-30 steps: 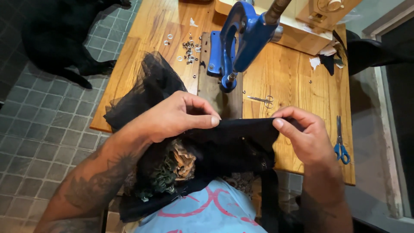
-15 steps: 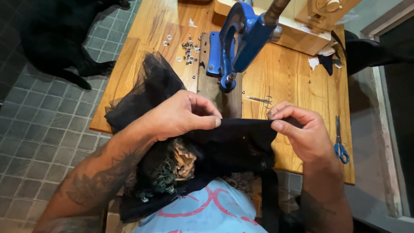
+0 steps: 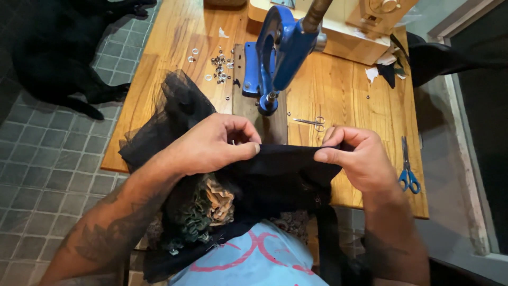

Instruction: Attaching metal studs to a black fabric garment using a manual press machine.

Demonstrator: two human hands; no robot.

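Black fabric (image 3: 275, 169): was stretched taut between both hands over the near edge of the wooden table (image 3: 344, 95), its lower part falling into the person's lap.
Left hand (image 3: 214, 144): was pinching the fabric's top edge, thumb pressed against curled fingers.
Right hand (image 3: 360, 156): was gripping the same edge a little to the right, thumb on top and fingers folded beneath.
Black tulle (image 3: 169, 114): was bunched up just left of the left hand, spilling over the table's edge.
Ruffled trim (image 3: 209, 204): tan and dark green, lay under the left forearm.
Blue hand press (image 3: 280, 50): stood upright on a dark base board, just beyond the fabric.
Metal eyelets (image 3: 219, 63): lay loose in a small scatter left of the press, in no container.
Small silver scissors (image 3: 312, 122): lay flat between the press and the right hand.
Blue-handled scissors (image 3: 407, 169): lay near the table's right edge.
Cream sewing machine (image 3: 365, 24): sat at the far side of the table.
Labels or packages: none could be made out.
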